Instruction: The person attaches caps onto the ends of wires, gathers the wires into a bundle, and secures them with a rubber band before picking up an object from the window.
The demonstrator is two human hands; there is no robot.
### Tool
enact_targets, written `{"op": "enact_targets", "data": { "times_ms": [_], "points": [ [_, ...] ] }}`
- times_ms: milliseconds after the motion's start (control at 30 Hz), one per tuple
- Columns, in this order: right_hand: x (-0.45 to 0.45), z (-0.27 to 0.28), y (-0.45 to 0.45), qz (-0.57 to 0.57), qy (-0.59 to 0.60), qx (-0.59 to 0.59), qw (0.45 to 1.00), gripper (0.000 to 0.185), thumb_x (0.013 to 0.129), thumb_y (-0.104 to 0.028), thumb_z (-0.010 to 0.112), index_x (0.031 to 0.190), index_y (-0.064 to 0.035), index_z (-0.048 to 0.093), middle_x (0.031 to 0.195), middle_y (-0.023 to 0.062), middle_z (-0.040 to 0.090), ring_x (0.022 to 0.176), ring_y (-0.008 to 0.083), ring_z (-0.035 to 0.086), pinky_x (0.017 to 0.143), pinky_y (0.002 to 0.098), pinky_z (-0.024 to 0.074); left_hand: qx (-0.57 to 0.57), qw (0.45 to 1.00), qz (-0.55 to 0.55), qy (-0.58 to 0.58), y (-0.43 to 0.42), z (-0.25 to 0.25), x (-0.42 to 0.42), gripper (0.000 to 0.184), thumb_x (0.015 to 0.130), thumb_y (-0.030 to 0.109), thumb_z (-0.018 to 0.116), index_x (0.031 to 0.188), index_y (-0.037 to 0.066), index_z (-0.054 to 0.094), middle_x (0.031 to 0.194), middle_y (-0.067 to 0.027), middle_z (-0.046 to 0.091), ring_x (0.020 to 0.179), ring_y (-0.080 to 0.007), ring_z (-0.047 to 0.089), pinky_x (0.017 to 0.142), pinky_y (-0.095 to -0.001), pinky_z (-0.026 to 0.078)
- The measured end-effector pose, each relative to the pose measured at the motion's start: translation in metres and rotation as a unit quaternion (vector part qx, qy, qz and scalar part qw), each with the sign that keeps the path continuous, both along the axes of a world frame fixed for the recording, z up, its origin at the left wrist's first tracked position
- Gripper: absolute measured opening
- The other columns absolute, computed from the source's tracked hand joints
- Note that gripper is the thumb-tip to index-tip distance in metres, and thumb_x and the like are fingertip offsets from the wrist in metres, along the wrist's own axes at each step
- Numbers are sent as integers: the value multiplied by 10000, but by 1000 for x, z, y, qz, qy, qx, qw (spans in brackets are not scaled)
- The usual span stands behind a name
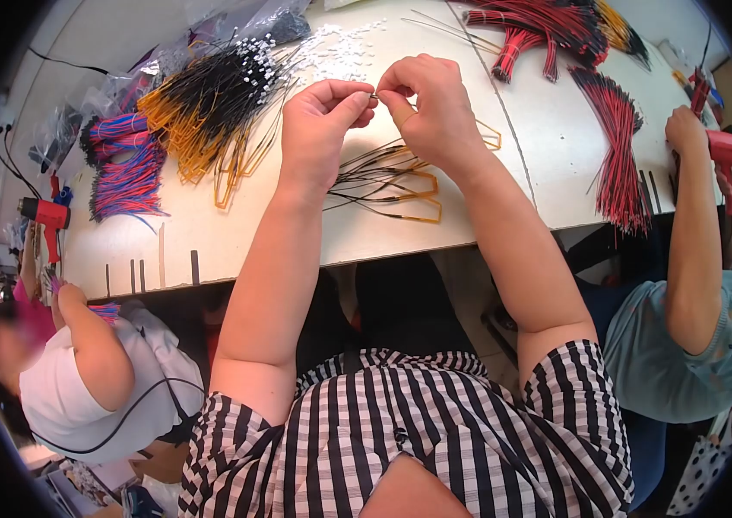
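Observation:
My left hand and my right hand meet fingertip to fingertip above the table, both pinching. A tiny dark piece shows between the fingertips, too small to name. A sliver of yellow by my right palm looks like part of a wire in that hand. Under my wrists lie several black wires with yellow looped ends. Left of my left hand is a big pile of the same black-and-yellow wires, many tipped with white connectors. Loose white connectors are scattered behind my hands.
Red-and-blue wire bundles lie at the table's left; red-and-black bundles lie at the right and back. Co-workers sit on both sides, near a red heat gun on the left and another red heat gun on the right.

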State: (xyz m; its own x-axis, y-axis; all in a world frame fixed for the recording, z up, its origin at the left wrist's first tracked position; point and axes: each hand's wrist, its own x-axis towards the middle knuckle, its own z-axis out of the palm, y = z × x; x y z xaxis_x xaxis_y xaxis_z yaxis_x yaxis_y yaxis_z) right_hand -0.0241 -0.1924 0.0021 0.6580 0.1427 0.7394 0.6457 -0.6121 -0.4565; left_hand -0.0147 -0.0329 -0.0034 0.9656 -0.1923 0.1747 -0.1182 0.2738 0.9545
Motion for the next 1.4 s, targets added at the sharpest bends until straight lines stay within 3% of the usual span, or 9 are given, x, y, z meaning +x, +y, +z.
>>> {"op": "enact_targets", "data": {
  "times_ms": [400, 533, 700, 767, 900, 1000, 1133, 1233, 1400],
  "points": [
    [-1, 0, 4, -5, -20, -8, 1000, 66, 760, -15, 650, 740, -54, 601, 696, 23, 609, 680, 201, 545, 722, 318, 401, 37, 998, 37, -46, -4, 0, -1, 111, 850, 12, 618, 933, -52, 655, 835, -98, 677, 735, -130, 633, 696, -241, 523],
    [-1, 6, -2, 41, 78, 57, 994, 62, 751, -36, 677, 796, -3, 650, 719, 80, 645, 681, 202, 580, 588, 318, 446, 59, 994, 78, -43, -1, 2, 1, 115, 861, 28, 604, 939, -43, 651, 843, -90, 667, 737, -126, 623, 692, -239, 514],
    [-20, 31, -53, 14, 276, 24, 961, 98, 785, -79, 656, 824, 11, 654, 683, 67, 609, 661, 153, 548, 616, 282, 434, 143, 986, 81, -29, 18, 15, -10, 81, 877, 33, 570, 927, -16, 610, 865, -64, 630, 776, -128, 604, 702, -255, 502],
    [-30, 42, -72, 14, 322, -2, 947, 121, 786, -101, 650, 844, 5, 659, 657, 62, 582, 642, 132, 519, 620, 293, 434, 365, 909, 103, -171, 27, 19, -29, 38, 856, 15, 567, 889, 21, 585, 894, -73, 583, 848, -190, 581, 752, -320, 474],
    [18, 34, -97, -131, 212, -88, 965, 142, 785, -137, 654, 852, -12, 663, 742, 113, 629, 695, 219, 588, 657, 345, 460, 492, 840, 107, -204, 43, -1, -41, 98, 797, -2, 612, 857, 66, 575, 911, -89, 550, 947, -283, 517, 838, -400, 369],
    [80, 22, -104, -222, 225, -207, 926, 149, 788, -172, 633, 857, -50, 683, 877, 140, 669, 830, 308, 637, 719, 405, 491, 565, 798, 99, -186, 49, 2, -48, 135, 792, 7, 617, 894, 92, 593, 943, -60, 565, 969, -260, 517, 852, -385, 340],
    [137, -5, -105, -296, 120, -242, 916, 148, 771, -191, 624, 846, -88, 699, 885, 113, 677, 883, 287, 642, 754, 421, 504, 551, 809, 103, -176, 49, 7, -52, 143, 806, 30, 590, 936, 82, 616, 985, -41, 584, 1009, -239, 519, 917, -366, 321],
    [150, -6, -100, -269, 241, -252, 898, 149, 733, -204, 635, 853, -146, 700, 871, 90, 679, 917, 289, 641, 781, 405, 508, 555, 803, 41, -215, 49, 12, -53, 203, 779, 26, 615, 968, 87, 658, 982, -60, 623, 1005, -237, 548, 907, -367, 348],
    [95, -10, -78, -201, 223, -262, 917, 77, 752, -138, 602, 784, -99, 660, 817, 101, 663, 837, 308, 628, 720, 434, 488, 500, 832, 91, -222, 63, 19, -32, 111, 792, 84, 632, 887, 64, 686, 921, -77, 664, 931, -264, 604, 825, -345, 450]
  ]
}}
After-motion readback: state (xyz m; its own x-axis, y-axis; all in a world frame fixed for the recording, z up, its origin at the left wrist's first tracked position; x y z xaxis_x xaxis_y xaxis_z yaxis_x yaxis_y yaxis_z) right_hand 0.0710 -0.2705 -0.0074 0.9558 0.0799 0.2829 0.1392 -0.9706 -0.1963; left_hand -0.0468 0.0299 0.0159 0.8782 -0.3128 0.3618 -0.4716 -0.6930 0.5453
